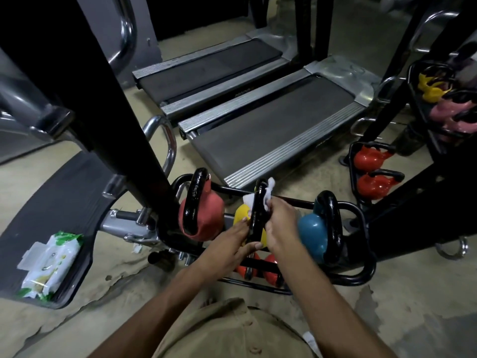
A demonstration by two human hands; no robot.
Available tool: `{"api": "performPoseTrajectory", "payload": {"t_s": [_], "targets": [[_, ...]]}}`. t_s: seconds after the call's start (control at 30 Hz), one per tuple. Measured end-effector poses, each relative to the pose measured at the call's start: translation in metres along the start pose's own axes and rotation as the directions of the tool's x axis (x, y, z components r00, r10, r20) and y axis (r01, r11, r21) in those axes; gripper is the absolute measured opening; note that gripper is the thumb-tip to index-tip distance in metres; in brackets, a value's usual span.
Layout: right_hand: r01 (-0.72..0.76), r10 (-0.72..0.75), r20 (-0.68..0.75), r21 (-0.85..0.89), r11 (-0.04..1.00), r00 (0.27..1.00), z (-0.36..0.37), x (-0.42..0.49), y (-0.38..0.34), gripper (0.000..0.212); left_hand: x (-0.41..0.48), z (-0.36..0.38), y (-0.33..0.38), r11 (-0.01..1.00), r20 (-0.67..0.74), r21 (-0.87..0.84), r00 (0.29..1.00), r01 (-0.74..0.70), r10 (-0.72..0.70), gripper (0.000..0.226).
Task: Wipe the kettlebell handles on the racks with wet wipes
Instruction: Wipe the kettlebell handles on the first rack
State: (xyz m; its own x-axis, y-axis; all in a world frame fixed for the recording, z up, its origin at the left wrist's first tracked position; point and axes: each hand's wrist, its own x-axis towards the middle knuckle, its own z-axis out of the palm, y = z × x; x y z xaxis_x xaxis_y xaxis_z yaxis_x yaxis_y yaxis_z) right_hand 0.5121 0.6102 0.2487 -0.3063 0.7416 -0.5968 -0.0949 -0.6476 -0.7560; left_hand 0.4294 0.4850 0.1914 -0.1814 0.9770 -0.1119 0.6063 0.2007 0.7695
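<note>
A yellow kettlebell (241, 215) with a black handle (258, 210) sits in the middle of the black rack (361, 273). My left hand (232, 245) grips the near end of that handle. My right hand (280, 223) holds a white wet wipe (268, 193) against the handle's upper right side. A pink kettlebell (206, 215) stands to the left and a teal kettlebell (313, 232) to the right, both with black handles. Orange kettlebells (271, 266) lie on the shelf below, partly hidden by my arms.
A pack of wet wipes (50, 263) lies on a dark machine base at the left. A black post (124, 120) rises just left of the rack. Two treadmills (271, 133) lie beyond. Another rack (433, 140) at the right holds orange, pink and yellow kettlebells.
</note>
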Motion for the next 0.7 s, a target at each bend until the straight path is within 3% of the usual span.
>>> {"api": "performPoseTrajectory", "payload": {"t_s": [0.03,0.1,0.17,0.27,0.33,0.4,0.47,0.5,0.53,0.6,0.67,0.7], "targets": [[0.176,-0.184,-0.028,-0.187,0.967,0.983,0.000,-0.004,0.007,0.012,0.000,0.001,-0.001,1.000,0.001,-0.013,1.000,0.005,-0.005,0.080],[0.501,-0.521,0.118,-0.510,0.699,0.846,0.005,-0.002,0.010,0.024,0.000,0.003,-0.003,1.000,0.006,-0.018,1.000,0.023,-0.023,0.085],[0.667,-0.605,0.375,-0.643,0.376,0.702,0.008,0.019,0.004,0.026,0.000,0.003,-0.003,0.999,0.018,0.010,0.999,0.050,-0.050,0.090],[0.717,-0.431,0.706,-0.676,-0.171,0.562,0.012,0.041,-0.018,0.026,0.000,0.000,0.002,0.999,0.032,0.027,0.998,0.046,-0.047,0.084],[0.691,-0.173,0.862,-0.488,-0.534,0.476,0.013,0.041,-0.024,0.039,-0.002,-0.003,0.009,0.999,0.017,0.038,0.999,0.029,-0.029,0.074],[0.655,-0.049,0.902,-0.348,-0.670,0.428,0.003,0.033,-0.019,0.033,-0.004,-0.006,0.013,1.000,-0.006,0.011,1.000,0.006,-0.006,0.068],[0.711,-0.156,0.919,-0.379,-0.592,0.361,-0.014,0.024,-0.005,0.019,-0.005,-0.005,0.013,1.000,-0.020,-0.005,1.000,0.002,-0.002,0.062],[0.757,-0.276,0.898,-0.437,-0.486,0.342,-0.022,0.016,0.002,0.017,-0.005,-0.003,0.011,1.000,-0.027,-0.004,1.000,0.003,-0.003,0.057],[0.795,-0.421,0.829,-0.515,-0.321,0.368,-0.028,0.005,0.009,0.019,-0.006,-0.002,0.010,1.000,-0.031,-0.002,1.000,-0.004,0.004,0.052],[0.773,-0.621,0.557,-0.620,0.132,0.552,-0.030,-0.020,0.021,0.028,-0.005,0.000,0.006,1.000,-0.027,-0.002,0.999,-0.019,0.019,0.052],[0.628,-0.603,0.264,-0.561,0.539,0.753,-0.026,-0.038,0.029,0.032,-0.005,0.001,0.003,1.000,-0.007,-0.006,1.000,-0.011,0.011,0.064],[0.554,-0.552,0.166,-0.492,0.671,0.817,-0.024,-0.043,0.030,0.032,-0.005,0.001,0.002,1.000,-0.004,-0.011,1.000,0.003,-0.003,0.072]]}}
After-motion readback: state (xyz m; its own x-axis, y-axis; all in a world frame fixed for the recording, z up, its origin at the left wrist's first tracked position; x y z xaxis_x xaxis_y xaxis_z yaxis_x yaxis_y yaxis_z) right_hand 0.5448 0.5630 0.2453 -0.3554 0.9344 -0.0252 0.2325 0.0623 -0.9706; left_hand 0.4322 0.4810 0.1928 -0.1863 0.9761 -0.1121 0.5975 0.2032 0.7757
